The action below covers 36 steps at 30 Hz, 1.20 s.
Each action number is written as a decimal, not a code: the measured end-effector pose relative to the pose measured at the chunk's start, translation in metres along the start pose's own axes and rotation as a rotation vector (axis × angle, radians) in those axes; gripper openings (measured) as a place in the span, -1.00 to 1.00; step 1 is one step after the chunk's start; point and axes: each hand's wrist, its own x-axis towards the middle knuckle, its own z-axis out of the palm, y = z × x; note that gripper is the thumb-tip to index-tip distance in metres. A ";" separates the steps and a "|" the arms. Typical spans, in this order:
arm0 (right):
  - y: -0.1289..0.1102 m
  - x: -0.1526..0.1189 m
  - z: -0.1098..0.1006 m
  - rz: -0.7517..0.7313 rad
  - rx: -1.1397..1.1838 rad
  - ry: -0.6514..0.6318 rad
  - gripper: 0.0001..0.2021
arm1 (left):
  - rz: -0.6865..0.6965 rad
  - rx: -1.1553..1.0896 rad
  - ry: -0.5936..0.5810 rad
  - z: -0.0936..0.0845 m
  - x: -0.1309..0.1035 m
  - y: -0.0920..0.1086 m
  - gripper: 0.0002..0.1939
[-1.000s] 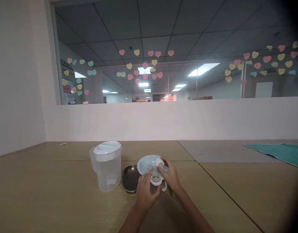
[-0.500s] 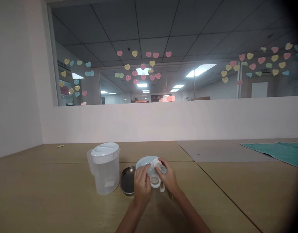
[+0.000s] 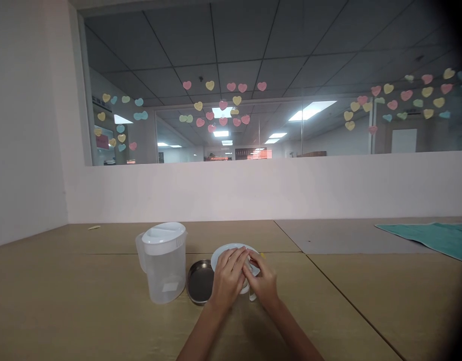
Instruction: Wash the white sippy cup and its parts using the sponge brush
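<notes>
My right hand (image 3: 264, 278) is closed on a small white-topped piece (image 3: 248, 261), mostly covered by fingers. My left hand (image 3: 228, 276) curls over the same piece from the left, its fingertips meeting those of the right. Just beneath the hands is a clear container with a white rim and a white handle (image 3: 253, 296); most of it is hidden. Behind the hands lies a pale plate (image 3: 217, 253). A round metal dish (image 3: 199, 283) sits close to the left hand, which covers its right edge.
Left of the metal dish stands a translucent pitcher (image 3: 166, 273) with a white lid. A teal cloth (image 3: 434, 238) lies at the far right of the wooden table (image 3: 103, 311). A low wall (image 3: 253, 190) with a window above it closes off the back.
The left hand has moved right and closed around the white-topped piece beside the right hand. The piece and the container's opening, plainly visible before, are now largely covered.
</notes>
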 end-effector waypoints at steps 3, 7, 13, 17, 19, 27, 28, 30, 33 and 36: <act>0.000 -0.001 0.000 -0.045 -0.042 0.014 -0.71 | 0.040 -0.003 0.019 -0.002 0.001 -0.002 -0.53; -0.003 0.000 -0.001 -0.089 -0.052 0.021 -0.71 | 0.107 -0.015 0.021 -0.005 0.003 -0.005 -0.54; -0.006 0.005 -0.002 -0.090 -0.043 -0.014 -0.69 | 0.156 0.029 0.078 -0.003 0.001 -0.006 -0.53; -0.007 0.004 -0.002 -0.017 0.010 -0.047 -0.69 | 0.144 -0.002 0.045 -0.004 -0.001 -0.010 -0.56; -0.006 0.002 -0.001 0.062 0.078 -0.046 -0.69 | 0.081 -0.006 0.053 -0.004 -0.003 -0.017 -0.57; 0.007 0.011 -0.009 0.325 0.021 0.045 -0.61 | -0.592 -0.092 0.130 0.011 -0.025 -0.055 -0.43; 0.011 0.012 -0.009 0.311 -0.056 0.024 -0.62 | -0.610 -0.111 0.101 0.016 -0.029 -0.057 -0.44; 0.022 0.012 -0.008 0.288 -0.200 -0.015 -0.67 | -0.628 -0.149 0.044 0.024 -0.038 -0.059 -0.45; 0.042 0.009 -0.004 0.319 -0.307 -0.037 -0.78 | -0.647 -0.207 -0.015 0.035 -0.047 -0.059 -0.44; 0.057 0.004 -0.001 0.392 -0.293 -0.070 -0.85 | -0.675 -0.244 -0.039 0.039 -0.051 -0.059 -0.44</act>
